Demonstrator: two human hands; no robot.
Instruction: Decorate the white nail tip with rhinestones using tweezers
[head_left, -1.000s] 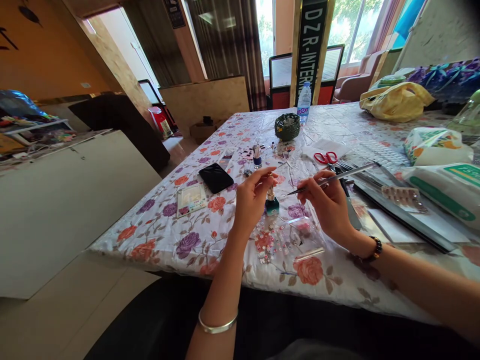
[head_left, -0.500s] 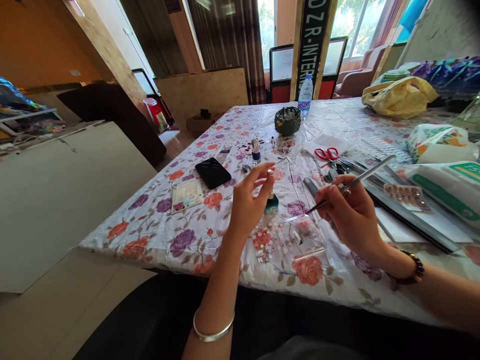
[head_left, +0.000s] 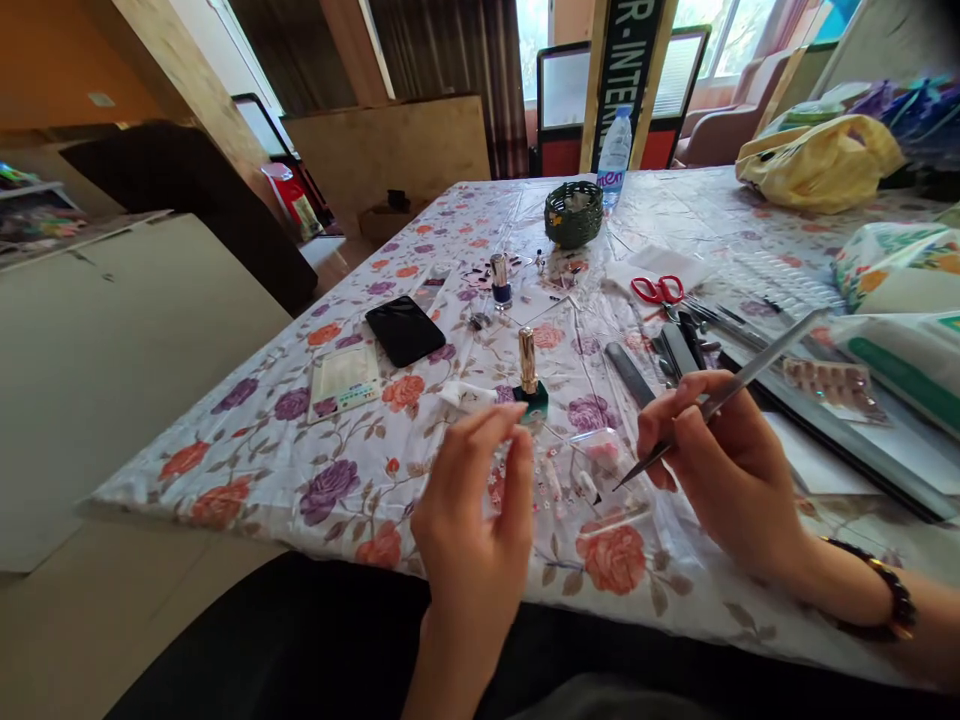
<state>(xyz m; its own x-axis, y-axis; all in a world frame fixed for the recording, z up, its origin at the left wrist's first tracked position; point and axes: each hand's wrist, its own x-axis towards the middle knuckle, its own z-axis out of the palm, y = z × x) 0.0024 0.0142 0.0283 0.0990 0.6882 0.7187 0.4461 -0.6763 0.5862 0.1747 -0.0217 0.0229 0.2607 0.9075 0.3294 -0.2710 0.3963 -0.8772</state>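
My right hand (head_left: 720, 470) pinches silver tweezers (head_left: 739, 385), their tip pointing down-left at a clear plastic bag of small nail decorations (head_left: 585, 480) on the flowered tablecloth (head_left: 300, 440). My left hand (head_left: 480, 510) hovers near the table's front edge with its back to me and its fingers drawn together at the tips; whether they hold something is hidden. Just beyond it stands a green nail polish bottle with a gold cap (head_left: 529, 375).
A black phone (head_left: 405, 330), a sticker card (head_left: 343, 378), a blue polish bottle (head_left: 500, 282), red scissors (head_left: 658, 290), a nail file (head_left: 628, 362), a green basket (head_left: 574, 213) and a water bottle (head_left: 615, 150) lie on the table. Bags are piled at the right.
Both hands have dropped toward the table's front edge. My left hand came down from beside the gold-capped bottle, and the tweezers' tip lowered to the decoration bag. The view tilted down.
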